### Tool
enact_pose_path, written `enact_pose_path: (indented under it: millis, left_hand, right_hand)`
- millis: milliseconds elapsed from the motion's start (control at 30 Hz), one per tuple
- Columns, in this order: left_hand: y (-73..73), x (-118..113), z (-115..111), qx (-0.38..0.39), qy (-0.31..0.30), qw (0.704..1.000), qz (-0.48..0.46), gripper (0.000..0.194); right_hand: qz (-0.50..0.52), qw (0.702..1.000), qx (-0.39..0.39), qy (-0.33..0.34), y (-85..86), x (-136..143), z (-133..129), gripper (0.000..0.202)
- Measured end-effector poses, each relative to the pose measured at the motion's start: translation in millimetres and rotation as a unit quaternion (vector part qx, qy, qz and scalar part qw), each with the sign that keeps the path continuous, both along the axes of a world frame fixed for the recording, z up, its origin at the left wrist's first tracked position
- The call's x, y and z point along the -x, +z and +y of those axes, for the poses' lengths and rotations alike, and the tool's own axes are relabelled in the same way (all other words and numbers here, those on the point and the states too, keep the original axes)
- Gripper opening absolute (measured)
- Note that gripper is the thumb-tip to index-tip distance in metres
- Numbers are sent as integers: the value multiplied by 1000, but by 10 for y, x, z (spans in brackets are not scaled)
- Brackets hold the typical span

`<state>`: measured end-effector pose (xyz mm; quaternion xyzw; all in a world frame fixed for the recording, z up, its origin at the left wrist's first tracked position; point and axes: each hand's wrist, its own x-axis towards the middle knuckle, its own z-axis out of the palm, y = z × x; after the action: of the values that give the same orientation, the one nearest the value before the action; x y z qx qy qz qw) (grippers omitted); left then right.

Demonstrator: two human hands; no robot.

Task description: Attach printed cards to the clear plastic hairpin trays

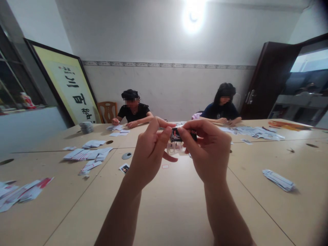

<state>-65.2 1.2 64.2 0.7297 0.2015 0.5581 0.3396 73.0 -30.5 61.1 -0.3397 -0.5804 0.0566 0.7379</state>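
In front of me, above the table, both hands pinch a small dark printed card (176, 135) with a bit of red on it. My left hand (151, 147) grips its left end between thumb and fingers. At the other end, my right hand (208, 143) has its thumb pressed on the card's face, and the curled fingers partly hide that side. Just below the card, partly behind my fingers, shows a whitish, see-through item (175, 147) whose kind I cannot make out. A small photo card (124, 168) lies on the table beside my left wrist.
Piles of white paper slips (88, 154) cover the left of the table (174, 212), near a round grey cap (126, 155). A bundle of slips (278, 180) lies to the right. Two people sit opposite, a person (133, 111) at left and another person (220, 109) at right, handling papers.
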Motion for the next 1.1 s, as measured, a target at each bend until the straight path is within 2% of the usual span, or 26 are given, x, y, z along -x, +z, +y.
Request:
enact_pose_path:
  millis: [433,1100]
  left_hand:
    - [-14,-1,-22,-27,19,999,11,17]
    - [-31,-22,-25,-31,28,999,18,20]
  right_hand:
    - [16,1000,-1,10,-17,10,42,7]
    - [33,999,-4,25,-22,5,100,7]
